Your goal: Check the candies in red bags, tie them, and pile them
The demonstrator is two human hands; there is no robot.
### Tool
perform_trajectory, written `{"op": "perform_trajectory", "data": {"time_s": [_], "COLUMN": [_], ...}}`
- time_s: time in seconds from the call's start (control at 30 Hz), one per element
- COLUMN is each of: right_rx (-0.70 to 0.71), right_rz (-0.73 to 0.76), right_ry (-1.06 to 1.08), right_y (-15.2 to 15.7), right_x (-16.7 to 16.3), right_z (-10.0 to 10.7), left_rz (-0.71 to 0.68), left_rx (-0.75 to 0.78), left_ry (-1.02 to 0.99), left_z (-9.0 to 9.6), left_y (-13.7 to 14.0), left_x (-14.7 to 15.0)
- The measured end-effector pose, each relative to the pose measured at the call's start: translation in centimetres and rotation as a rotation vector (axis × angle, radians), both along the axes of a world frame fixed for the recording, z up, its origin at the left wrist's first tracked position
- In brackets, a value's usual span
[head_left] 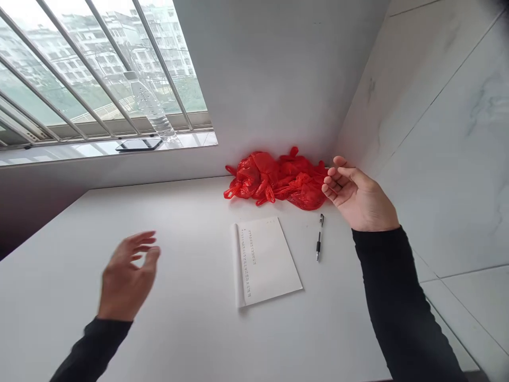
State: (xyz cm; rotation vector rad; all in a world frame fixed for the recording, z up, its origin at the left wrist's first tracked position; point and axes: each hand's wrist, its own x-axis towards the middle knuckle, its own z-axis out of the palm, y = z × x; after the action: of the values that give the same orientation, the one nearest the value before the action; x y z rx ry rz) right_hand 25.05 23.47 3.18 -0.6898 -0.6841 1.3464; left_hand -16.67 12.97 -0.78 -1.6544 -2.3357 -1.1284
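Observation:
My left hand (129, 273) hovers over the left part of the white table (178, 329), fingers curved and apart, holding nothing. On the right, my right hand (358, 196) is raised with its palm turned inward and fingers loosely bent, also without anything in it. Nearest to it are the red plastic bags (274, 178), heaped against the wall, and a pen (319, 237) with a black grip lying on the table. Between the hands rests a notepad (270, 260), its cover folded back along the left side and handwriting running down the left of the page.
A clear water bottle (153, 111) stands on the window sill, with a dark flat phone-like thing (139, 145) beside it. Metal bars (107, 69) cross the window. A marbled tile wall (449, 143) bounds the table on the right.

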Motion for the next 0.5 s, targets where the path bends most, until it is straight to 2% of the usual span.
{"op": "perform_trajectory", "data": {"time_s": [0.07,0.13,0.2,0.27,0.37,0.5], "right_rx": [-0.009,-0.021,-0.024,-0.025,-0.017,-0.001], "right_rz": [-0.004,-0.002,0.011,0.031,0.056,0.081], "right_ry": [0.014,0.036,0.056,0.066,0.065,0.068], "right_y": [-0.1,-0.2,-0.3,-0.4,-0.4,-0.1], "right_x": [0.0,-0.2,-0.5,-0.7,-0.9,-0.9], "right_z": [0.2,0.4,0.5,0.6,0.7,0.5], "left_rz": [-0.140,-0.232,-0.240,-0.212,-0.183,-0.245], "left_rx": [-0.066,-0.128,-0.163,-0.181,-0.197,-0.208], "left_ry": [0.006,0.011,0.006,-0.004,-0.009,0.014], "left_z": [-1.6,-3.6,-5.4,-6.9,-8.4,-9.5], "left_y": [2.7,6.6,10.3,12.8,14.1,13.6], "left_x": [2.3,4.3,5.5,5.7,5.1,4.5]}}
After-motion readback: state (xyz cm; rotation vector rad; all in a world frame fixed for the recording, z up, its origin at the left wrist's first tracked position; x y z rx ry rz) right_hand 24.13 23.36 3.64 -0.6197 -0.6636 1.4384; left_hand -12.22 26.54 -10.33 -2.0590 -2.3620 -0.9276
